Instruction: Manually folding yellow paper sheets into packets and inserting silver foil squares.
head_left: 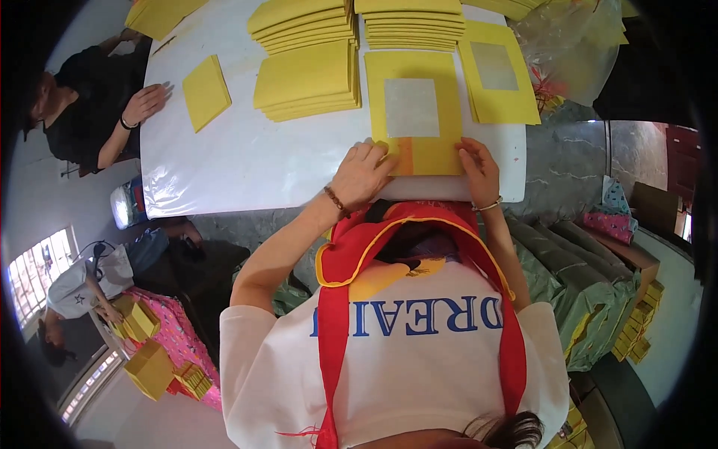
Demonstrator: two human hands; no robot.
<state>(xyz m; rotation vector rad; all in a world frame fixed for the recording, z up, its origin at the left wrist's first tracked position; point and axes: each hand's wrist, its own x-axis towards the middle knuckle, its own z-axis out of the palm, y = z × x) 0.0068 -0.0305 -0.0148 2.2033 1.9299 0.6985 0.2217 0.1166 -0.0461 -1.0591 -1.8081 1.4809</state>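
Note:
In front of me on the white-covered table lies a sheet of yellow paper [450,112] with a silvery rectangle [411,108] in its middle and an orange strip near its lower edge. The fingers of my left hand [360,173] are curled on its lower left corner. At the lower right edge, my right hand [480,170] has its thumb and fingers closed on the paper's border. Whether more sheets lie beneath it, I cannot tell.
Stacks of folded yellow paper [307,81] stand beyond. More yellow paper with a silver patch [516,105] lies right, beside a clear plastic bag [576,45]. Another person's hand [145,105] rests on the table's left edge. Green-wrapped bundles [576,269] are at lower right.

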